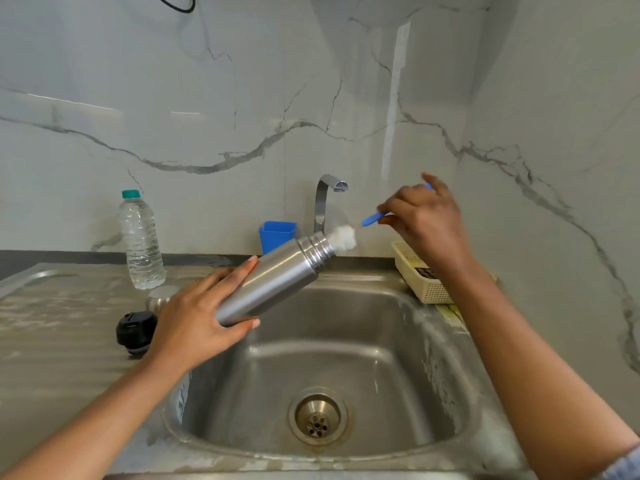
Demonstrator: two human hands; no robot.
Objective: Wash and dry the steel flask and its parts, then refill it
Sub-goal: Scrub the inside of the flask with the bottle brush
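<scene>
Plain steel flask (273, 282), brush (343, 237) at mouth

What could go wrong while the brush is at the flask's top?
The left hand grips the steel flask only near its base, tilted over the sink; it might slip and drop. The right hand pinches the bottle brush by its thin blue handle, so its white head at the mouth could flick water. The black stopper beside the left wrist might get knocked.

Drainboard (69, 306): bottle (142, 240), black lid (135, 332) (perhaps cup (161, 295))
</scene>
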